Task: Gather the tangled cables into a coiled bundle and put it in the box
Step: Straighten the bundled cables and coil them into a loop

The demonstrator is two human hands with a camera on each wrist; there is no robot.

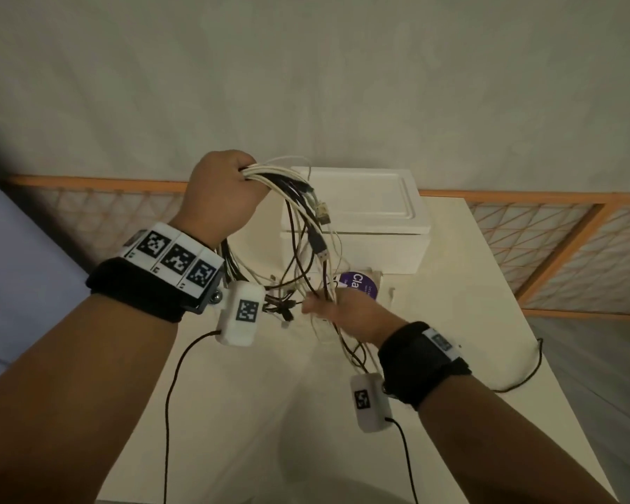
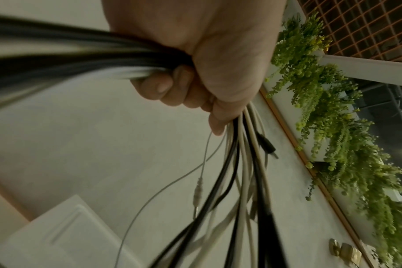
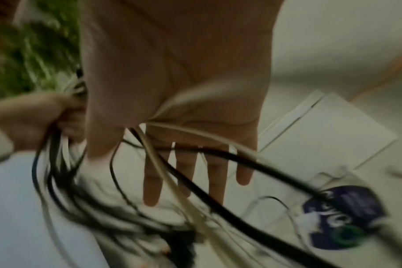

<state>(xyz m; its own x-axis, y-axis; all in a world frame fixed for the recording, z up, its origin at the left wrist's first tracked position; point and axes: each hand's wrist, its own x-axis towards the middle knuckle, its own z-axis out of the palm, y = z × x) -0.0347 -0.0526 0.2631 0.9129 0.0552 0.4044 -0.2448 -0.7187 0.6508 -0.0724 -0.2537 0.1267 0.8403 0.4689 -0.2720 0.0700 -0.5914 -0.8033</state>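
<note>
A bundle of white and black cables (image 1: 299, 220) hangs as a loose loop above the white table (image 1: 270, 412). My left hand (image 1: 222, 194) is raised and grips the top of the loop in a fist (image 2: 209, 54), and strands fan out below it (image 2: 243, 172). Lower down, my right hand (image 1: 339, 307) meets the bottom of the loop with its fingers (image 3: 151, 181) straight and spread. Several strands (image 3: 218, 163) run across its palm (image 3: 184, 90) by the thumb. The white foam box (image 1: 371, 205) stands behind the cables with its lid on.
A flat white packet with a purple label (image 1: 359, 285) lies in front of the box, under the hanging cables. An orange-framed lattice screen (image 1: 561, 249) borders the table's far side and right. Green hanging plants (image 2: 333, 127) show beyond it. A black wire (image 1: 524, 376) trails over the table's right edge.
</note>
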